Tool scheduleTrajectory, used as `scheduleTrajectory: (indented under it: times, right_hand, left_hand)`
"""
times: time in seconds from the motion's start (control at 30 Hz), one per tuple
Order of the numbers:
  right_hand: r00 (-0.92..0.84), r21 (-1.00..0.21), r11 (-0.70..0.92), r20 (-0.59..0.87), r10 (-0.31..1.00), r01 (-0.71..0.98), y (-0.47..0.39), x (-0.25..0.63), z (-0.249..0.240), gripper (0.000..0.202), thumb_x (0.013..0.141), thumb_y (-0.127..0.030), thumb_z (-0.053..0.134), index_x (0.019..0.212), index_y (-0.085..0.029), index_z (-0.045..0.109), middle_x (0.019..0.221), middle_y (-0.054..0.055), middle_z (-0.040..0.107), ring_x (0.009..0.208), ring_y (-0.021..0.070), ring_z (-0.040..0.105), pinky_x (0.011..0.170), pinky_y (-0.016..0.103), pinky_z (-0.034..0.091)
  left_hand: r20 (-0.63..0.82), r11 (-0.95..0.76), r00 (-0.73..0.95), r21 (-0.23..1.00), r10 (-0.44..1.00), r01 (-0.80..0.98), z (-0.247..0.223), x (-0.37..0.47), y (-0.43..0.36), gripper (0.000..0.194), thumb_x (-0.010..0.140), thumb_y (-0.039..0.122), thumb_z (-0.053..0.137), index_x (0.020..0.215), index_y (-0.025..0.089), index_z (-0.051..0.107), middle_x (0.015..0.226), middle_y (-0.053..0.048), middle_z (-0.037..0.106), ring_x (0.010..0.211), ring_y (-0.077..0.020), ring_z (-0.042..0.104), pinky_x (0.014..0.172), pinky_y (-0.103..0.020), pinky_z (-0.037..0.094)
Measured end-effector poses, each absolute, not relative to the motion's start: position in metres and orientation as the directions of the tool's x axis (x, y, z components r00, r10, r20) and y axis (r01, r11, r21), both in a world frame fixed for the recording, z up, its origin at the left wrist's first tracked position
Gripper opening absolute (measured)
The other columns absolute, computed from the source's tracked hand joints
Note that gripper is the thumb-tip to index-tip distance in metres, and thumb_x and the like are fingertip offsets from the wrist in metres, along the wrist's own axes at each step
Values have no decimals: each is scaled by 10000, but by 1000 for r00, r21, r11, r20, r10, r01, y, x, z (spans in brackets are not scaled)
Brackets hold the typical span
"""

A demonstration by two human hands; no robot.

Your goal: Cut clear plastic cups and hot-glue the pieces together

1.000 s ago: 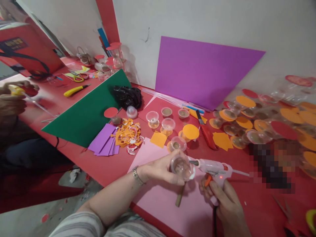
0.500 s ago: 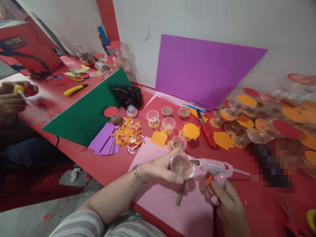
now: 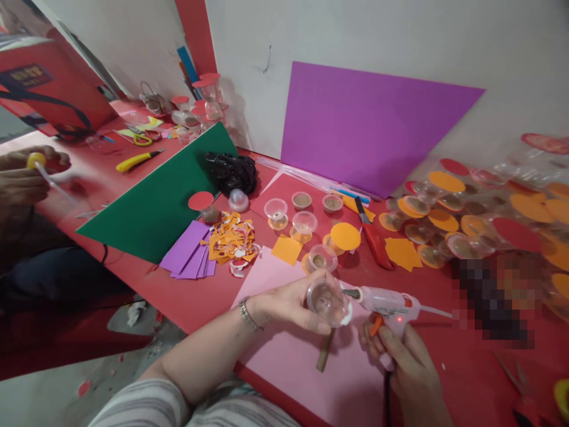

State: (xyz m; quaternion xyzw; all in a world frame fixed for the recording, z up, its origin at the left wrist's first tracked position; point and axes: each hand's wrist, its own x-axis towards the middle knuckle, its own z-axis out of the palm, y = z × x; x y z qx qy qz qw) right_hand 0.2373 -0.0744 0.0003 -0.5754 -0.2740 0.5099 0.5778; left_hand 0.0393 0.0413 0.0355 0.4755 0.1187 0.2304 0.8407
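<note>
The left fingers [image 3: 316, 322] curl round a clear cup [image 3: 328, 303]; the right fingers [image 3: 395, 346] grip a glue gun [image 3: 386, 300], nozzle [image 3: 351, 293] beside the cup. A pink sheet [image 3: 284, 359] lies beneath the fingers; beyond them I see orange scraps [image 3: 229, 240] heaped on the desk [image 3: 178, 303].

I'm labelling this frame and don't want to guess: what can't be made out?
In the head view:
Handle of the glue gun: partly covered by the right hand.
Lower edge of the cup: partly covered by the left hand.
Dark object, right: pixelated.
Yellow object: cut off by the right edge.

Pale wall [image 3: 377, 35] behind red table [image 3: 173, 296], grey floor [image 3: 48, 394] below.
</note>
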Motion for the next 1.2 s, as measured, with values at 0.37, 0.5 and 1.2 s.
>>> scheduleTrajectory:
  times: [0.37, 0.5, 1.2]
  right_hand:
    - [258, -951, -153, -224, 940, -270, -71, 245, -6, 339, 819, -454, 719, 663, -208, 547, 495, -45, 470, 451, 108, 414, 472, 267, 400]
    - [219, -956, -140, -199, 955, -257, -71, 247, -9, 342, 806, -466, 725, 658, -198, 574, 496, -28, 485, 469, 120, 449, 491, 286, 434]
    - [358, -948, -171, -263, 896, -268, -73, 237, -2, 288, 802, -465, 739, 769, -214, 602, 531, -38, 513, 487, 123, 492, 483, 262, 398]
  left_hand:
    - [-8, 377, 749, 868, 662, -324, 41, 40, 41, 550, 618, 429, 872, 937, 186, 496, 846, 21, 557, 734, -108, 519, 705, -265, 394]
    - [-6, 327, 674, 878, 739, -351, 42, 42, 41, 570, 600, 429, 885, 966, 184, 522, 872, 17, 563, 751, -108, 527, 719, -266, 401]
    - [-46, 325, 847, 933, 530, -153, 36, 43, 36, 618, 607, 452, 877, 962, 208, 435, 879, 19, 561, 745, -108, 517, 702, -271, 426]
